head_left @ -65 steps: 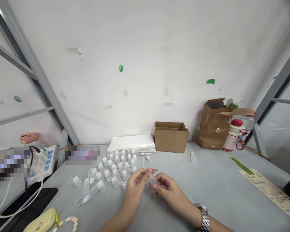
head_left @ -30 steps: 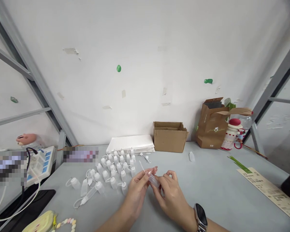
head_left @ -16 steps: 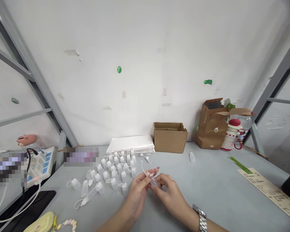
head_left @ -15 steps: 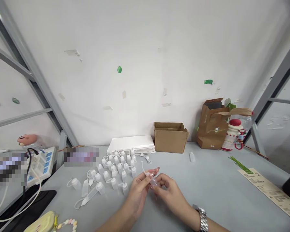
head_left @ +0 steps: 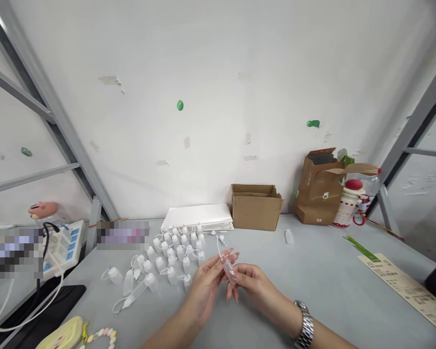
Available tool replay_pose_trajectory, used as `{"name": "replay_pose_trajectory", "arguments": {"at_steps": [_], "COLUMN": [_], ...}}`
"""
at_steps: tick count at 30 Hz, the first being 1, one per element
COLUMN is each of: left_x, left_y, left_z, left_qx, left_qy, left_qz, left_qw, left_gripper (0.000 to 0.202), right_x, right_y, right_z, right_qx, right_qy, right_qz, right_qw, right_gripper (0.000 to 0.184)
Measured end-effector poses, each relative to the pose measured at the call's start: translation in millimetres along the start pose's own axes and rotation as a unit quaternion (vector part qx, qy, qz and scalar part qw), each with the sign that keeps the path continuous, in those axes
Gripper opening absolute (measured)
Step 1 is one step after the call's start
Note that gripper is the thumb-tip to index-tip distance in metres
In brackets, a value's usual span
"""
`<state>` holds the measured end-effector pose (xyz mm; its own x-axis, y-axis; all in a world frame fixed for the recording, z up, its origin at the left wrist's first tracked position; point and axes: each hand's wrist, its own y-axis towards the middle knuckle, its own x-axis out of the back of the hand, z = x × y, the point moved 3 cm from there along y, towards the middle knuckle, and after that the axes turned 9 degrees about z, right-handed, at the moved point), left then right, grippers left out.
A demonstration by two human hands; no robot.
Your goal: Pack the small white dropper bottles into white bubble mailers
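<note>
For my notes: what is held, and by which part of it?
A small translucent bottle: left hand at the end with the thin strip, right hand on its lower body.

Smooth translucent plastic bottle [head_left: 228,272], matt tabletop [head_left: 312,271], matt cardboard box [head_left: 256,212], glossy metal watch band [head_left: 305,325]

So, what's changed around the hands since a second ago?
The right hand has rolled over, so the watch shows its band instead of its face. The thin white strap above the small bottle stands steeper. Nothing was newly grasped or released: the left hand and right hand both keep the bottle. The bottles on the table and cardboard box stayed put.
</note>
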<state>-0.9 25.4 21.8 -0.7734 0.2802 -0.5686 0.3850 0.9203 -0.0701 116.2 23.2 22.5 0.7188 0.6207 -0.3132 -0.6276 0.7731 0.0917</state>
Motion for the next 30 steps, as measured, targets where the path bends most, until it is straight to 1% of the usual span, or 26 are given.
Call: {"name": "replay_pose_trajectory", "arguments": {"at_steps": [3, 7, 9, 11, 14, 16, 19, 24, 30], "left_x": [-1.8, -5.2, -5.0, -2.6, 2.8, 5.1, 5.4, 3.6, -1.4], "left_y": [-1, -3, -4, -3, -2, -1, 1, 1, 1], "left_z": [0, -1, -2, -3, -4, -4, -1, -3, -3], "left_qx": [-0.008, -0.001, 0.0, -0.01, -0.039, -0.042, -0.034, -0.049, -0.06], "left_qy": [0.012, 0.031, 0.042, 0.065, 0.106, 0.118, 0.103, 0.048, 0.064], "left_qz": [0.018, 0.063, 0.057, 0.02, -0.058, -0.082, -0.071, -0.053, -0.063], "left_qw": [1.0, 0.998, 0.997, 0.998, 0.992, 0.989, 0.992, 0.996, 0.994], "left_gripper": [0.027, 0.028, 0.03, 0.032, 0.034, 0.035, 0.038, 0.037, 0.037], "right_x": [0, -1, -1, 1, 6, 7, 5, 0, 3], "right_y": [-1, -4, -5, -4, -1, 0, 1, 0, 0], "right_z": [-1, -5, -5, -4, -2, -2, -5, -9, -15], "right_qx": [-0.015, -0.037, -0.051, -0.056, -0.03, -0.013, -0.006, -0.015, 0.0], "right_qy": [0.046, 0.165, 0.19, 0.147, 0.007, -0.061, -0.108, -0.13, -0.155], "right_qz": [0.016, 0.062, 0.077, 0.07, 0.014, -0.015, -0.024, -0.012, -0.046], "right_qw": [0.999, 0.984, 0.977, 0.985, 0.999, 0.998, 0.994, 0.991, 0.987], "right_gripper": [0.031, 0.028, 0.029, 0.034, 0.038, 0.038, 0.041, 0.047, 0.044]}}
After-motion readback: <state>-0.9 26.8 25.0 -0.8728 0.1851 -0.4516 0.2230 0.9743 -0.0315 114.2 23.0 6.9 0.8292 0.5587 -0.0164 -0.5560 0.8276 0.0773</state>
